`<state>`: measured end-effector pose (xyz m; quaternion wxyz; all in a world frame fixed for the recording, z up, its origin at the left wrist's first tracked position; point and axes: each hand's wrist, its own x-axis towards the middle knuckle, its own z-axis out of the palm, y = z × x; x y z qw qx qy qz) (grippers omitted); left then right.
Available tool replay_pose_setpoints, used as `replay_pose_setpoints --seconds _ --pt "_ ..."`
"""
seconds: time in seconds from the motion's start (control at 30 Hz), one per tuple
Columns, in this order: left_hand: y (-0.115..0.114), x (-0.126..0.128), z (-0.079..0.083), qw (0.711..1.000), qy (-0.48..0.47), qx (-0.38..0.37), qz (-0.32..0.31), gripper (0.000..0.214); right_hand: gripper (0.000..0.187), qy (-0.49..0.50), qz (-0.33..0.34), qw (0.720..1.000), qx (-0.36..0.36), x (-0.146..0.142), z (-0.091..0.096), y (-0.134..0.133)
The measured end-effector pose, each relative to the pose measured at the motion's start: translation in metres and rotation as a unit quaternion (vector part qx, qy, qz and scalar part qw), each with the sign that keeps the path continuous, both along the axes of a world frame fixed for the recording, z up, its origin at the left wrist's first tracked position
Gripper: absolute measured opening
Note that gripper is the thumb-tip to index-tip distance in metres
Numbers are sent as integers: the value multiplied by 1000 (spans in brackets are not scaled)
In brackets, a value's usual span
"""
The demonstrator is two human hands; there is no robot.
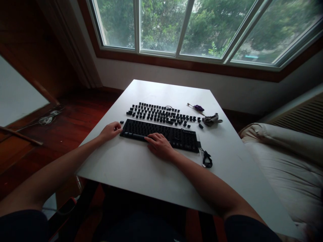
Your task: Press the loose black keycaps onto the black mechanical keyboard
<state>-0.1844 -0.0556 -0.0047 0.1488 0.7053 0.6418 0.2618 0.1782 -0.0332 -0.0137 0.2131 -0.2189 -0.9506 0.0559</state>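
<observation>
A black keyboard [161, 134] lies across the white table in front of me. Keycaps sit along its front row, while much of its upper area looks bare of them, though it is too dark to be sure. My right hand [160, 146] rests on the front edge, its fingers stretched over the long key there. At the left end, my left hand [110, 131] lies on the table, fingers loosely curled and thumb apart, close to the keyboard's side. Behind the keyboard, loose black keycaps [156, 112] stand in rows. One single keycap [121, 122] lies near my left fingers.
A black coiled cable [207, 159] lies off the keyboard's right end. Farther back are a grey cloth-like bundle [212, 120] and a purple item with a thin handle [198, 108]. The white table [121, 164] ends near my body; beige bedding [275, 154] is to the right.
</observation>
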Motion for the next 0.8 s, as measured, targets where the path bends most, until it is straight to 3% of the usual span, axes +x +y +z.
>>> replay_pose_setpoints --seconds 0.1,0.33,0.7,0.8 --pt "3 8 4 999 6 -37 25 34 44 2 0 1000 -1 0 0 0" --pt "7 13 8 998 4 -65 17 43 44 -1 1 1000 3 1 1 0" --pt "7 15 8 999 27 -48 -2 42 44 -1 -1 1000 1 0 0 1" --pt "12 9 7 999 13 -28 19 34 44 -2 -1 1000 1 1 1 1"
